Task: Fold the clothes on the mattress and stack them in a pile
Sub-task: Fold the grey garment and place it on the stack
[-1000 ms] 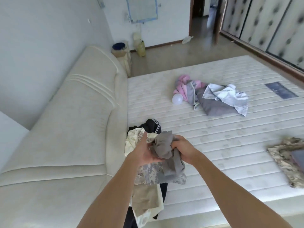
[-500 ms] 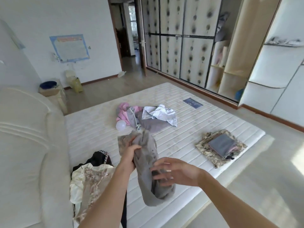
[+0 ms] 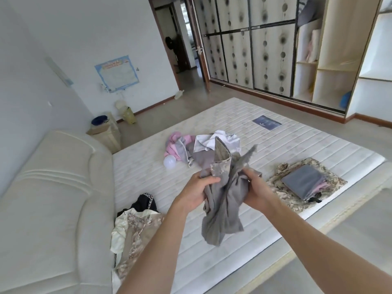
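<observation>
A: What have we got in hand?

B: A grey garment (image 3: 222,200), bunched and hanging above the mattress (image 3: 286,149). Our left hand (image 3: 196,193) has its fingers curled round one gathered edge; our right hand (image 3: 255,190) grips the other side, thumb over the cloth

A: Why hold it up like that, not flat?

B: We judge we're hunting for its edges. It's crumpled, a camouflage lining showing at the top, so lifting it lets the weight pull it straight before we lay it down

A: And the rest?

B: The folded pile (image 3: 305,183) sits near the mattress's right edge, well apart from the loose heap (image 3: 191,149) farther up by a white ball (image 3: 169,162). More unfolded clothes (image 3: 135,228) lie against the headboard (image 3: 53,198)

A: So the pile is kept clear?

B: We think so; folded things stay away from the muddle, within our right hand's reach
</observation>
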